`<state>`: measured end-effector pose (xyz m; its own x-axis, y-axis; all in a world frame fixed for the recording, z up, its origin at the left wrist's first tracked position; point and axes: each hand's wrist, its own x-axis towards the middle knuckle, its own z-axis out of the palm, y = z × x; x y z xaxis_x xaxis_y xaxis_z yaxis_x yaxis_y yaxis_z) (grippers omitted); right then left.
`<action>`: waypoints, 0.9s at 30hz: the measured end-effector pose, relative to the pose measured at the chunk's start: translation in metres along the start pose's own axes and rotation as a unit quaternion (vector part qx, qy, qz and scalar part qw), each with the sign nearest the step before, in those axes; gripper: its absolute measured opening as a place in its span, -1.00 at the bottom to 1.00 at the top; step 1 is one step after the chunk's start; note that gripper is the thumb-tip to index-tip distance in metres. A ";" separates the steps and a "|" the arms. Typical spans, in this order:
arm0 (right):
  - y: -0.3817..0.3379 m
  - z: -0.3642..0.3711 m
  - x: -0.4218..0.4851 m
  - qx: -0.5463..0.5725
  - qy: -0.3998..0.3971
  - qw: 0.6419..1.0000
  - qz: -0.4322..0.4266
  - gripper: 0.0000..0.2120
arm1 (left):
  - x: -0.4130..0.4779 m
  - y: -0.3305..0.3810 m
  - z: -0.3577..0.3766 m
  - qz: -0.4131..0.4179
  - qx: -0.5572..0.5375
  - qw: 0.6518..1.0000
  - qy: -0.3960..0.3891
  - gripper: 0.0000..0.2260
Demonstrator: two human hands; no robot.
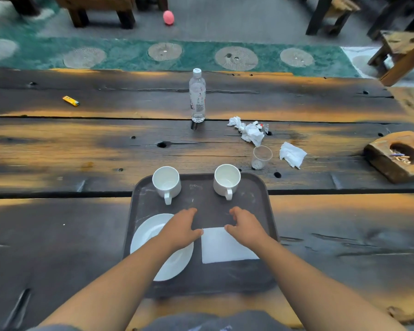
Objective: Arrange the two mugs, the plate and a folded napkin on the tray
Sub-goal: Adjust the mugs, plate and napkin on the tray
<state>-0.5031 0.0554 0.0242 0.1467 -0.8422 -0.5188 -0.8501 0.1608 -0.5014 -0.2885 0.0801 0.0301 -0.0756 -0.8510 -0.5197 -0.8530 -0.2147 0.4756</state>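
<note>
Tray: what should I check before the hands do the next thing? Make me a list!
1. The left white ceramic mug stands upright on the dark rectangular tray: ok.
2. The right white ceramic mug stands upright at the tray's far right: ok.
3. The round white plate lies on the tray, near left: ok.
4. The folded white paper napkin lies flat, apart from the plate: ok.
5. The left hand and right hand are clear of the napkin: not ok, both thumbs touch its far corners.
6. The clear plastic cup is off the tray: ok.
</note>
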 end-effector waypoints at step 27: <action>-0.074 0.102 -0.004 -0.088 -0.023 0.995 0.047 -0.80 | -0.047 -0.151 -0.024 -0.120 -0.021 0.990 0.066 -0.86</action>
<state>-0.3891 0.0997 -0.0074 0.0823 -0.8021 -0.5915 -0.9360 0.1416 -0.3223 -0.1438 0.1410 -0.0001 0.1966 -0.8278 -0.5255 -0.8165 -0.4350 0.3797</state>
